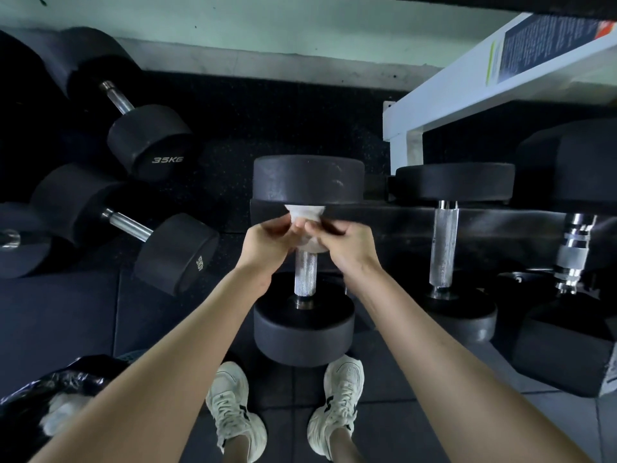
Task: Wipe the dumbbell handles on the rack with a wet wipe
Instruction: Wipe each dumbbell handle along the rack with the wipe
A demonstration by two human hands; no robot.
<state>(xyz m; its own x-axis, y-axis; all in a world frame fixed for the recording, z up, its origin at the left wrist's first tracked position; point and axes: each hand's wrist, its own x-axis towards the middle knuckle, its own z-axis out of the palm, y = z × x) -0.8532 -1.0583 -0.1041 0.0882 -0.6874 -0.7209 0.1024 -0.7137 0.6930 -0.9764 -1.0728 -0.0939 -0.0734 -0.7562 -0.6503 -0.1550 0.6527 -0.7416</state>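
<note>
A black dumbbell [305,334] lies on the rack rail [384,217] in the middle of the head view, its knurled steel handle [305,274] pointing toward me. A white wet wipe [305,212] is wrapped round the far end of that handle, just under the far weight head. My left hand [267,240] and my right hand [347,242] both grip the wipe from either side, fingers curled round it. Part of the wipe is hidden under my fingers.
Two more dumbbells [445,248] [572,252] lie on the rack to the right, under a white rack frame [467,95]. Two 35 kg dumbbells [147,138] [130,225] lie on the floor at left. A black bag [50,399] holding white wipes sits at lower left. My shoes [233,406] stand below.
</note>
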